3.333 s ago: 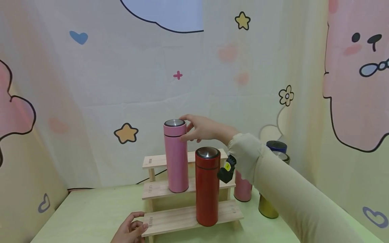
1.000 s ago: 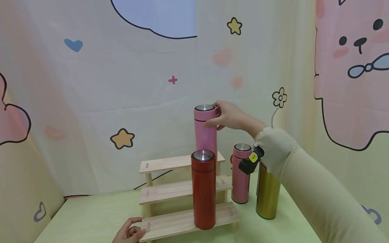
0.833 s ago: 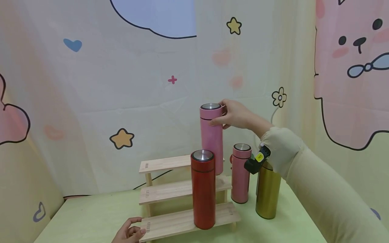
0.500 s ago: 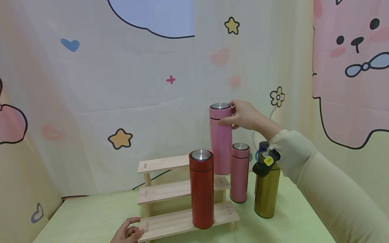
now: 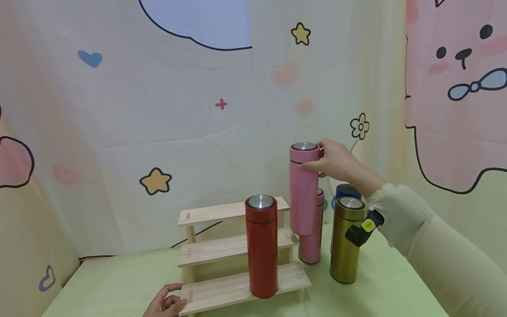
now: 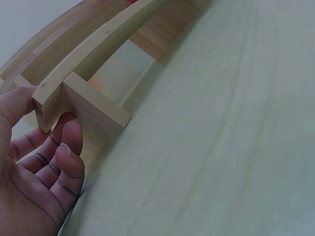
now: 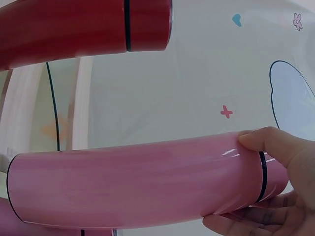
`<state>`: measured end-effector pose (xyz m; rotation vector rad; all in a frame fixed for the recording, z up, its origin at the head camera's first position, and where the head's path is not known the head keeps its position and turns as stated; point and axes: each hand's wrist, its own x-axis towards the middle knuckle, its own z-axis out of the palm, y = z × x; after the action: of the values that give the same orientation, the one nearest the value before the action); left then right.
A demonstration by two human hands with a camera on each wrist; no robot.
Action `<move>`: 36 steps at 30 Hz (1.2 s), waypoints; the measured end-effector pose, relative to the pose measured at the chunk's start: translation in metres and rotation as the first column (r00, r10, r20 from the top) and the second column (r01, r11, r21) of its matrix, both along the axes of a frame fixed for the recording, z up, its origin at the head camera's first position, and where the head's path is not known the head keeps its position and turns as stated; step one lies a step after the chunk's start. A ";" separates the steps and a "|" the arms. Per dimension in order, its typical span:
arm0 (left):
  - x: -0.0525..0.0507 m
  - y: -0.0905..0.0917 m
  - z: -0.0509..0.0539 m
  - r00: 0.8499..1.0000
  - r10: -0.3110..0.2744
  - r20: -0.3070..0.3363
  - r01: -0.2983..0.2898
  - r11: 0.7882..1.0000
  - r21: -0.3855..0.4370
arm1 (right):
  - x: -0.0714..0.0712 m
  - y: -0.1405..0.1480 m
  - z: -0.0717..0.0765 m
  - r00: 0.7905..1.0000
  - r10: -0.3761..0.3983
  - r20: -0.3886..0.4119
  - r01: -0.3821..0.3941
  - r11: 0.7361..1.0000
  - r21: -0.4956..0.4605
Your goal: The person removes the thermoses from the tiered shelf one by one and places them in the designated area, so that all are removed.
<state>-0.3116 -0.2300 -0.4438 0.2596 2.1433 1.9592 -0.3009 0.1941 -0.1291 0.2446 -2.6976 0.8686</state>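
The right hand (image 5: pixel 336 159) grips a light pink flask (image 5: pixel 304 198) near its lid, holding it upright in front of another pink flask (image 5: pixel 310 251). In the right wrist view thumb and fingers of the right hand (image 7: pixel 275 182) wrap the pink flask (image 7: pixel 138 182) by its dark ring. The left hand (image 5: pixel 165 301) pinches the left end of the lowest step of a three-step wooden stand (image 5: pixel 222 290); the left wrist view has the left hand (image 6: pixel 44 162) at the board's corner (image 6: pixel 47 101). A red flask (image 5: pixel 262 251) stands on that lowest step.
A gold flask (image 5: pixel 345 246) stands on the green table (image 5: pixel 119 281) right of the stand, a blue-lidded flask (image 5: pixel 348 190) behind it. Behind the table hangs a printed cloth (image 5: pixel 190 110).
The right hand has lifted the light pink flask off the middle step and carried it right, beyond the stand's right end. The left hand stays on the stand. The view has shifted slightly.
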 end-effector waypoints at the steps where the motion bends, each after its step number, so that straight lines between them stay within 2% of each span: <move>1: 0.000 0.000 0.000 1.000 -0.004 -0.004 0.004 1.000 0.001 | 0.001 0.001 -0.002 1.000 0.000 0.000 0.000 1.000 0.002; 14: 0.008 0.004 0.003 1.000 -0.010 -0.015 0.010 1.000 0.007 | 0.014 0.017 -0.031 1.000 -0.008 -0.010 0.008 1.000 -0.015; 25: 0.010 0.003 0.002 0.999 -0.016 -0.028 0.016 1.000 0.006 | 0.024 0.024 -0.041 0.998 -0.041 -0.053 0.042 0.999 0.012; 32: 0.011 0.003 0.001 1.000 -0.016 -0.023 0.016 1.000 0.007 | 0.028 0.027 -0.060 0.995 -0.028 -0.097 0.032 0.999 0.044; 36: 0.012 0.004 0.001 1.000 -0.014 -0.026 0.014 1.000 0.008 | 0.029 0.028 -0.072 0.995 -0.020 -0.094 0.024 0.999 0.038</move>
<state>-0.2999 -0.2260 -0.4429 0.3023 2.1440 1.9677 -0.2720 0.2221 -0.2014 0.2568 -2.6271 0.7788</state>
